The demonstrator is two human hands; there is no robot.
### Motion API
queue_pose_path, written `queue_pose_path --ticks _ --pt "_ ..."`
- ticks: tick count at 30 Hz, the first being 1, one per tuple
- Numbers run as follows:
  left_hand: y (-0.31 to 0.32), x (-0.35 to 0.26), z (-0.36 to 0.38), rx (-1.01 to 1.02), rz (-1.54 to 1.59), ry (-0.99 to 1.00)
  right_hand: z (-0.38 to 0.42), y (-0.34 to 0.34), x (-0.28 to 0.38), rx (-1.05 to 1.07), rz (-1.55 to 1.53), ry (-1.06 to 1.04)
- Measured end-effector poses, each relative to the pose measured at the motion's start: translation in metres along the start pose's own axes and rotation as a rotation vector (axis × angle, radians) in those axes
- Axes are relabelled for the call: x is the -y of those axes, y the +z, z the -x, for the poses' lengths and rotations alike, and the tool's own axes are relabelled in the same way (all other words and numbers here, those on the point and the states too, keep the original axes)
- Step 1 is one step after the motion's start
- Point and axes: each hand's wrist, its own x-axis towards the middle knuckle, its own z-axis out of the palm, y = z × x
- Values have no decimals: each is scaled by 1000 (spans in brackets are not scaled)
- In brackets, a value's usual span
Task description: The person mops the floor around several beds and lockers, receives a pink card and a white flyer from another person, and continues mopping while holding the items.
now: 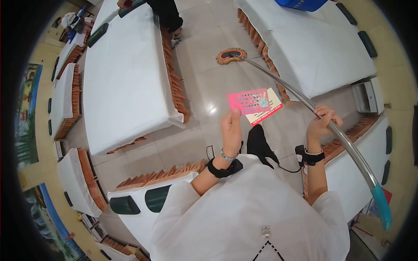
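Note:
My left hand (232,130) pinches a pink printed card (246,101) by its lower left corner. A cream leaflet (273,106) with a red edge fans out behind that card. Wrapped round the metal pole of a mop (296,91), my right hand (323,124) grips it partway along. The mop's oval head (230,55), with a brown fringe, rests on the tiled floor ahead. At its near end the pole has a teal grip (381,209), to the right of my body. Both wrists carry black straps.
White-covered beds (126,78) with brown pleated skirts stand on both sides, some bearing dark green bolsters (157,198). Another person's dark-clothed leg (167,15) is beside the far left bed. A blue bag (302,3) lies on the far right bed (313,48).

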Motion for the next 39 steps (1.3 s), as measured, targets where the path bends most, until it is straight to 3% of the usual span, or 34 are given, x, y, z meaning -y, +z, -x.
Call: queue_pose_path --ticks 3,5,10,12,13,17,19,21,23,27,29,33,39 --pt "15 10 -9 37 -31 -63 -7 5 -16 1 -64 -50" --pt "29 16 -25 7 10 46 -9 14 -36 39 -133 -87" --pt "78 27 -88 -15 66 74 -34 47 -93 137 -280 -113" --pt "97 28 -108 -15 89 96 -44 51 -124 102 -234 79" --pt "107 26 -115 -21 70 87 -57 53 -132 99 -240 76" --pt "131 27 -152 -69 28 29 -113 62 -147 349 -200 283" --pt "142 29 -163 -78 27 57 -142 56 -122 382 -80 100" --pt "153 28 -169 -93 26 70 -153 32 -114 162 -165 -233" --pt "161 26 -175 -73 64 95 -163 14 -87 208 -406 -21" --pt "174 35 -190 -74 98 56 -163 -1 -101 354 -447 1" --pt "176 36 -201 -79 90 37 -164 2 -108 516 -479 -234" --pt "172 45 -227 -102 73 -8 -171 29 -110 569 -520 -273" --pt "166 58 -288 -121 94 -81 -188 71 -152 454 -482 -280"
